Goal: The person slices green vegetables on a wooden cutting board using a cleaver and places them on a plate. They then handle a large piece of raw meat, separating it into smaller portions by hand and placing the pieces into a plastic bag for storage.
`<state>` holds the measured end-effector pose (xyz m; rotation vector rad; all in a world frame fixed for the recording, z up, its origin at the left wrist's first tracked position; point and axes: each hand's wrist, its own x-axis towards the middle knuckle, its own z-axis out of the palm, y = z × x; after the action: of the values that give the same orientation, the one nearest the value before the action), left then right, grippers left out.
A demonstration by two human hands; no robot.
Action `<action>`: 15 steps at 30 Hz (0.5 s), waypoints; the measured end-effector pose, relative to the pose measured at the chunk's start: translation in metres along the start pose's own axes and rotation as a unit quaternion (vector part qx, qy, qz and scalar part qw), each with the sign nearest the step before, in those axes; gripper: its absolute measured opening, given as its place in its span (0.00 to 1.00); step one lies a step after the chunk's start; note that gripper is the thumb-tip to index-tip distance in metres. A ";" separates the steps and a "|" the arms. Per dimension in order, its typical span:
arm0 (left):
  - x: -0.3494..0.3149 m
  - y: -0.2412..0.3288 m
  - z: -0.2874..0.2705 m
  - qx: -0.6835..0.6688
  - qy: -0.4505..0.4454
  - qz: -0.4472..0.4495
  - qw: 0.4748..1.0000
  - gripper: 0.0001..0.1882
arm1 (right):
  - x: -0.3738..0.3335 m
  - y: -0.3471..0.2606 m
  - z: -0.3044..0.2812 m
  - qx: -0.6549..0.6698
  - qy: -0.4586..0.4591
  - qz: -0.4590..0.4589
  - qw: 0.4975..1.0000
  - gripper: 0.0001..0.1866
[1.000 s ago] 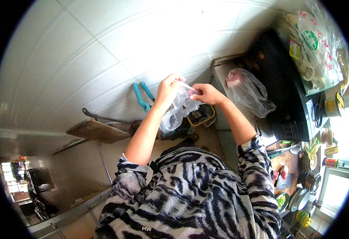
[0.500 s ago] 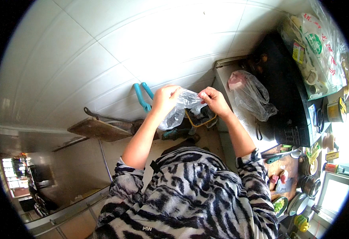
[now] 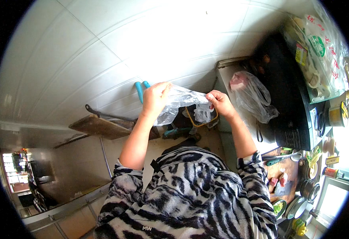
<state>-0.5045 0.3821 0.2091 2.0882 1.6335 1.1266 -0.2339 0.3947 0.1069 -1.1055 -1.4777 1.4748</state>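
Note:
A clear plastic bag is stretched between my two hands in front of me. My left hand is closed on one side of its edge, and the loose body of the bag hangs below that hand. The opposite side is pinched by my right hand, thumb against the fingers. Beneath the bag stands a bin with a yellow rim, with whitish plastic inside. Another clear bag holding something pink, like meat, lies on the counter to the right of my right hand.
Blue handles lean by the tiled wall behind my left hand. A wooden board stands to the left. On the right are a black appliance, a wooden cutting board with meat and a cleaver, and stacked pans.
My hands have moved apart, the left one leftward and the right one slightly rightward. The plastic bag is now pulled wider and tauter between them.

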 end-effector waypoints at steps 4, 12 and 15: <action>-0.002 0.006 0.001 0.024 0.058 -0.003 0.998 0.06 | -0.005 -0.005 0.011 0.025 0.038 -0.053 0.998 0.17; -0.009 -0.010 0.003 -0.073 0.186 -0.157 0.967 0.08 | -0.020 0.021 0.012 0.199 0.158 0.012 0.967 0.15; 0.002 -0.018 -0.023 -0.125 0.237 -0.198 0.943 0.11 | -0.032 0.038 -0.008 0.141 0.161 0.080 0.973 0.19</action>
<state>-0.5332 0.3837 0.2144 1.3112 1.8741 1.6619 -0.2131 0.3661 0.0709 -1.2383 -0.9425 1.4757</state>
